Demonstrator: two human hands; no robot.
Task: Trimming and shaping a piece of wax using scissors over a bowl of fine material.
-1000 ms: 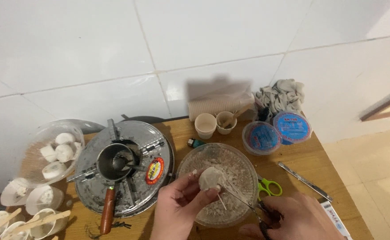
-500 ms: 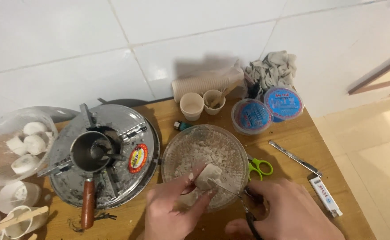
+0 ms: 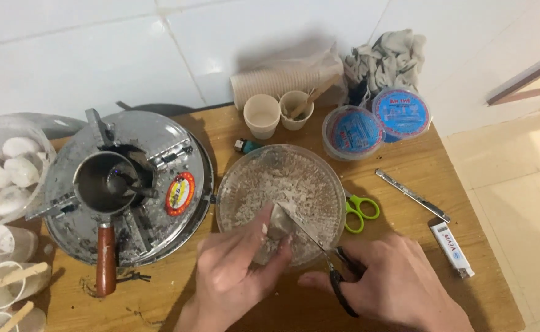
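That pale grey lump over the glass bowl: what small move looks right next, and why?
Probably close the black-handled scissors through the pale grey lump. The left hand pinches the lump above the round glass bowl of pale crumbs, and the right hand has the blades open against it, so a cut piece should drop into the bowl.

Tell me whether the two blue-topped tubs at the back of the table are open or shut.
Shut. Both round tubs have their blue lids seated flat on top, and no contents show.
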